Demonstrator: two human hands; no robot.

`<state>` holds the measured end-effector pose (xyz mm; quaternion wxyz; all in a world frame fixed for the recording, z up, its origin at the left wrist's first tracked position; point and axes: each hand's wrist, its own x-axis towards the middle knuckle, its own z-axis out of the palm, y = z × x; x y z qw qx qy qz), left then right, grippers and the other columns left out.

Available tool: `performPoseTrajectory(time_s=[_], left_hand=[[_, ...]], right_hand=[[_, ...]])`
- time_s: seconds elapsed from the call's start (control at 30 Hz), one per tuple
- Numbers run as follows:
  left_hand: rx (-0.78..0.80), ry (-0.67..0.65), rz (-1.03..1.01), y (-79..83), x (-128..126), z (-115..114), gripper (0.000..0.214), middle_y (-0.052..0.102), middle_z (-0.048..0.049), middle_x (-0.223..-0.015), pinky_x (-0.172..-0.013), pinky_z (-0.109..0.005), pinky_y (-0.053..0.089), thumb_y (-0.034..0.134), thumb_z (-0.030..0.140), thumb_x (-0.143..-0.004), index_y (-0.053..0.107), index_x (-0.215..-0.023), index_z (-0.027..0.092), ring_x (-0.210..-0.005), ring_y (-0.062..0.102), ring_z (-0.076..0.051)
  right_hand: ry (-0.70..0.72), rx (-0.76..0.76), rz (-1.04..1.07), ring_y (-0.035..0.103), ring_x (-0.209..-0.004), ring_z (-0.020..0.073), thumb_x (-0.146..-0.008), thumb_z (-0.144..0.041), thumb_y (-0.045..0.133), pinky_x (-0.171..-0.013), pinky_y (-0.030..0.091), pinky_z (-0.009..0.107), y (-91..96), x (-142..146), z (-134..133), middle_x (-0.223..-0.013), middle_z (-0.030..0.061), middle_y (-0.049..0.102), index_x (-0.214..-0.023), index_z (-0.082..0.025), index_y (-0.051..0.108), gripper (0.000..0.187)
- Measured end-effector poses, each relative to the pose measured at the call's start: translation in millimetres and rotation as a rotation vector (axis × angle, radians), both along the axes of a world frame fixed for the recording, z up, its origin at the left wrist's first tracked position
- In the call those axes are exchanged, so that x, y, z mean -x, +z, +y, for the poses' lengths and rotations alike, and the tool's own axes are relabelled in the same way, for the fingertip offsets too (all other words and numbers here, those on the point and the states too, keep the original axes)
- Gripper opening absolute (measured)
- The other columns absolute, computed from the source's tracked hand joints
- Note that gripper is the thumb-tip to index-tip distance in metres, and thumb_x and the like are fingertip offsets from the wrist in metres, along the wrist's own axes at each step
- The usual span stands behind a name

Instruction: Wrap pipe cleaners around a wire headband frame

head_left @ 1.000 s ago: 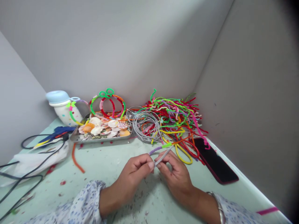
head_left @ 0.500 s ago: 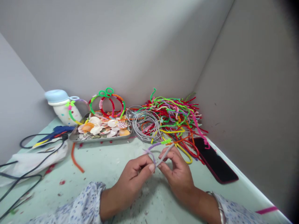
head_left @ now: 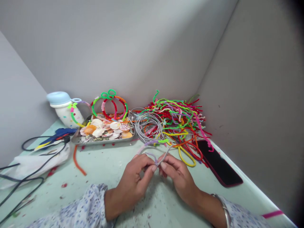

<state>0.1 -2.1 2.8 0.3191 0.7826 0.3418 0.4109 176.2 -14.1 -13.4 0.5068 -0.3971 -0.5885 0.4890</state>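
Both of my hands meet at the middle of the table, fingertips close together. My left hand (head_left: pixel 136 179) pinches a purple pipe cleaner (head_left: pixel 152 155) between thumb and forefinger. My right hand (head_left: pixel 179 177) pinches a greyish strand (head_left: pixel 165 155) that meets the purple one at the fingertips; whether it is wire or another pipe cleaner, I cannot tell. Behind the fingers arcs a band wrapped in lilac, purple and bright green (head_left: pixel 163 141), running down behind my left hand. Part of it is hidden there.
Beyond my hands lie a coil of grey wire (head_left: pixel 148 126) and a heaped pile of coloured pipe cleaners (head_left: pixel 178 110). A metal tray (head_left: pixel 106 142) holds shells, with pipe-cleaner rings (head_left: pixel 115 106) standing by it. A white bottle (head_left: pixel 67 115), black cables (head_left: pixel 26 179) and a phone (head_left: pixel 218 164) flank the work.
The greyish strand has been drawn in lower at the fingertips, and my right fingers have closed nearer to my left. The coloured band has shifted left and slightly up.
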Motion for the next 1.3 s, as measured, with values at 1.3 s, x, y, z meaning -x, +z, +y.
performPoseTrajectory(time_s=[1.3], left_hand=[[0.108, -0.026, 0.135, -2.5, -8.1, 3.8, 0.019, 0.07, 0.0037, -0.08, -0.088, -0.036, 0.031, 0.057, 0.019, -0.091, 0.074, -0.092, 0.027, -0.079, 0.06, -0.016]], right_hand=[[0.013, 0.382, 0.276, 0.04, -0.049, 0.0067, -0.076, -0.038, 0.074, -0.049, 0.028, 0.021, -7.3, 3.1, 11.2, -0.056, -0.005, 0.052, -0.075, -0.016, 0.068, 0.023]])
